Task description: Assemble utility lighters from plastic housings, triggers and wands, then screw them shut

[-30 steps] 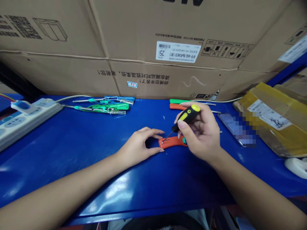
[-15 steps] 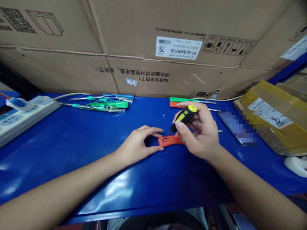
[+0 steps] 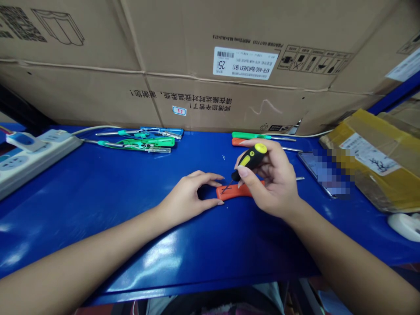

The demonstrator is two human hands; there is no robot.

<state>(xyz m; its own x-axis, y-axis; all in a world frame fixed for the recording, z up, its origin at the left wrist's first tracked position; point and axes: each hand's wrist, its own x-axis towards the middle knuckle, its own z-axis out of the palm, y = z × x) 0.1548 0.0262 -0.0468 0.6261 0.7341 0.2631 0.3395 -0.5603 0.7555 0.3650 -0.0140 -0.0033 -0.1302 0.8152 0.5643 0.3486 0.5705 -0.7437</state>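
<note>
The end of an orange plastic handle [image 3: 239,191], lying flat on the blue tabletop, sits between the thumb and fingertips of my left hand [image 3: 188,192]. My right hand [image 3: 277,179] grips a small screwdriver [image 3: 251,162] by its black and yellow handle. The screwdriver is tilted, its thin shaft reaching down to the orange handle near my left fingertips. Whether the tip sits in a screw is too small to tell. A metal rod end [image 3: 300,178] shows to the right, beyond my right hand, which hides the handle's far part.
Green and blue handled tools [image 3: 157,142] with wires lie at the back left, near a power strip [image 3: 36,155]. Behind my right hand are a green handle [image 3: 246,135] and another orange one [image 3: 236,142]. A phone [image 3: 323,173] and taped parcel [image 3: 374,157] lie right; a large carton [image 3: 183,57] stands behind.
My right hand and the screwdriver have shifted very slightly left, covering a teal bit that showed beside the orange handle. My left hand holds its place.
</note>
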